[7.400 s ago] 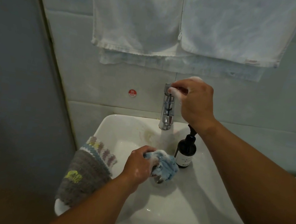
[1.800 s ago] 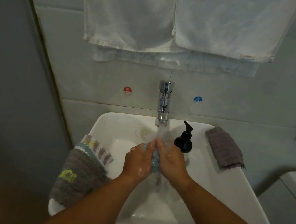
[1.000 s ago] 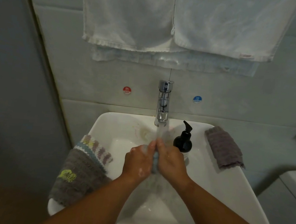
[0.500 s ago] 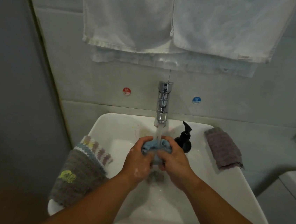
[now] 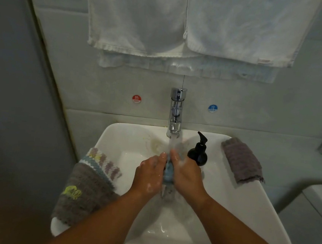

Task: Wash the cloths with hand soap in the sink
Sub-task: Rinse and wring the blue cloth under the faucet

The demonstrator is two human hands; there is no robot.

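Blue cloth (image 5: 169, 170), wet and compressed into a narrow vertical strip, only its edge showing as a pale blue band. It was sandwiched between the left hand (image 5: 149, 173) and the right hand (image 5: 187, 174), which lay palm to palm with fingers extended, pressing the cloth rather than curling round it. Suds clung to the backs of both hands. The grip sat over the basin of the white sink (image 5: 235, 215), with the water stream (image 5: 173, 143) from the chrome tap (image 5: 175, 111) falling onto the fingertips at its far end.

Just right of the grip and beyond it stood the black soap pump bottle (image 5: 198, 153), close to the right hand's knuckles. Further right, well apart, a grey-purple cloth (image 5: 241, 162) lay on the sink rim. Left of the grip, a grey cloth with a striped border (image 5: 88, 185) hung over the left rim. Open basin lay on the near side of the grip and to either side of the wrists. White towels (image 5: 137, 16) hung on the wall above the tap.
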